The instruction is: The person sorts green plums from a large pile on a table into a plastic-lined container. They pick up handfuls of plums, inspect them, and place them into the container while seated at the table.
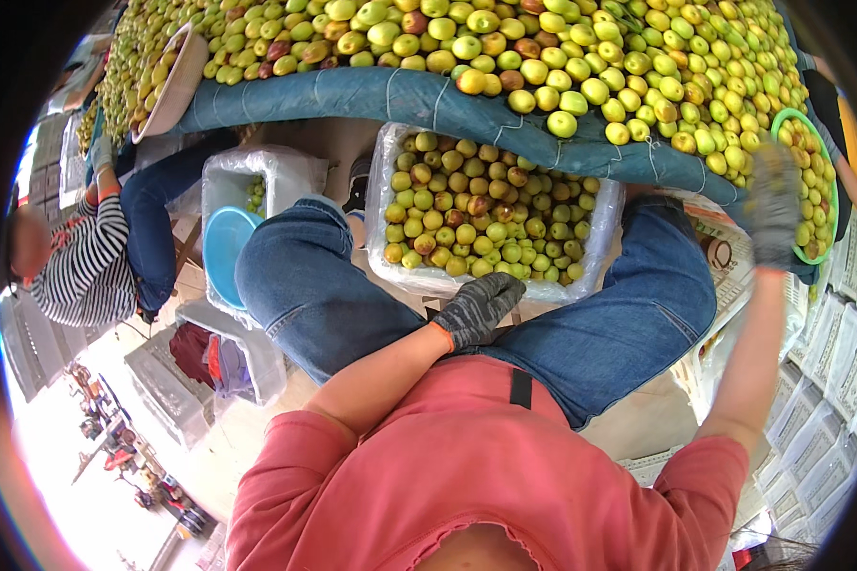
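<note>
My left hand [480,308], in a grey knit glove with an orange cuff, rests over my lap at the near rim of a plastic-lined crate [609,221]. Its fingers lie together; whether they hold anything is hidden. Green and reddish-brown jujube-like fruits [478,207] fill much of that crate. My right hand [773,207], gloved alike and blurred, is at the right edge of the fruit heap [657,64], beside a green-rimmed basket [830,207] full of fruit. What it holds cannot be made out. A padded blue roll [371,93] borders the heap in front of me.
Left of my knee, a blue basin [227,246] leans on another lined crate [221,171]. A pale basket [182,86] stands on the heap's left part. A co-worker in a striped top [89,275] sits at left. Stacked white crates [821,400] are at right.
</note>
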`<action>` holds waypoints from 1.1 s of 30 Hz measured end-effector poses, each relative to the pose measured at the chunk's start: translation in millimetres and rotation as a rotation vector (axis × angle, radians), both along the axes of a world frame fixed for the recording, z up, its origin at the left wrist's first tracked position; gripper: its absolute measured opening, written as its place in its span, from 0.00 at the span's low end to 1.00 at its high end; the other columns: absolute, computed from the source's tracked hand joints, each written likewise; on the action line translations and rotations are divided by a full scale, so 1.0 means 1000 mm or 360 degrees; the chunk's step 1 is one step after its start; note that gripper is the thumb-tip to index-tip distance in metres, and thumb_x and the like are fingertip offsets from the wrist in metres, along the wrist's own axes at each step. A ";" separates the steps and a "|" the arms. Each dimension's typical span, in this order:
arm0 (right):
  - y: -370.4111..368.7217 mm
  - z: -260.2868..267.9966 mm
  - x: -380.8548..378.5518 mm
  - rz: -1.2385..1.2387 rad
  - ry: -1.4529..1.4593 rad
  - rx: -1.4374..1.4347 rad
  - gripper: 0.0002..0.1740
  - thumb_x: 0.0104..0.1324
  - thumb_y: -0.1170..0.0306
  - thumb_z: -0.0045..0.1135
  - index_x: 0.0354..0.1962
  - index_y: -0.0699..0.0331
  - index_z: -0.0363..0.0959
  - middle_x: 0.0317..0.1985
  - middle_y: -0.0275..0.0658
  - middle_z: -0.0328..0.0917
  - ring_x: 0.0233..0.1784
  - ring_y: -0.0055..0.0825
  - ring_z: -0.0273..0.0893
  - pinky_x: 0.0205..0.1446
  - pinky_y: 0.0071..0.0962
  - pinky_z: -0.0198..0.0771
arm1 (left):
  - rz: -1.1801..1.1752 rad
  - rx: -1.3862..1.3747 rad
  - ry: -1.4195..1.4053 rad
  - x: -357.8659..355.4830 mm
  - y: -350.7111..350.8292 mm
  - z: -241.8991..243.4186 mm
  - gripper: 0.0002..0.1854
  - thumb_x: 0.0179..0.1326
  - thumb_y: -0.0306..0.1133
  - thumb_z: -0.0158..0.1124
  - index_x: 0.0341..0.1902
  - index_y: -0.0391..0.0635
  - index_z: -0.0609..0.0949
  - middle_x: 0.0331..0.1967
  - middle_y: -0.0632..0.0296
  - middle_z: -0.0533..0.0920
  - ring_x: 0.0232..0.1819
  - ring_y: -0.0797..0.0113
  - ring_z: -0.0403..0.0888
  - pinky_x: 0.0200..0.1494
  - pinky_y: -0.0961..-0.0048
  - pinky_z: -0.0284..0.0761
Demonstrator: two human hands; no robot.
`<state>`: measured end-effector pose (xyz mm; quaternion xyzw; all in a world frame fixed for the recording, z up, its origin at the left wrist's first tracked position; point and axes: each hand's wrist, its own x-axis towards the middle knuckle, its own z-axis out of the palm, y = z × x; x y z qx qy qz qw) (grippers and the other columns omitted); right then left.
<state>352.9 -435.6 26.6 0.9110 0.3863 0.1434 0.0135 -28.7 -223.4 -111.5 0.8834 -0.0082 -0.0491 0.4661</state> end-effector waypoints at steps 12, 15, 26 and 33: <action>0.098 -0.114 -0.295 0.0197 0.2598 0.0615 0.25 0.62 0.73 0.57 0.56 0.61 0.62 0.46 0.45 0.73 0.47 0.34 0.72 0.53 0.30 0.69 | 0.1806 -0.2237 0.1251 -0.018 0.017 -0.003 0.11 0.60 0.42 0.60 0.40 0.50 0.79 0.27 0.65 0.80 0.19 0.73 0.73 0.18 0.80 0.70; 0.092 -0.121 -0.280 -0.0613 0.2818 0.0971 0.19 0.63 0.68 0.61 0.48 0.61 0.65 0.33 0.35 0.73 0.26 0.17 0.70 0.26 0.20 0.71 | 0.2105 -0.2124 0.0456 -0.018 0.064 0.003 0.08 0.57 0.38 0.63 0.33 0.48 0.79 0.19 0.67 0.76 0.14 0.75 0.70 0.12 0.81 0.62; 0.087 -0.190 -0.260 -0.0893 0.2386 0.0584 0.28 0.55 0.66 0.66 0.53 0.62 0.68 0.36 0.44 0.78 0.31 0.27 0.77 0.37 0.28 0.75 | 0.2507 -0.1979 0.0528 -0.021 0.095 0.003 0.07 0.57 0.36 0.65 0.37 0.50 0.80 0.28 0.67 0.80 0.21 0.74 0.74 0.18 0.82 0.68; 0.112 -0.227 -0.234 -0.1035 0.1828 0.0821 0.30 0.56 0.63 0.65 0.53 0.63 0.63 0.43 0.50 0.77 0.47 0.43 0.76 0.53 0.36 0.69 | 0.2294 -0.1811 0.0509 -0.014 0.088 -0.005 0.07 0.57 0.36 0.65 0.38 0.51 0.80 0.28 0.67 0.79 0.22 0.73 0.75 0.20 0.80 0.73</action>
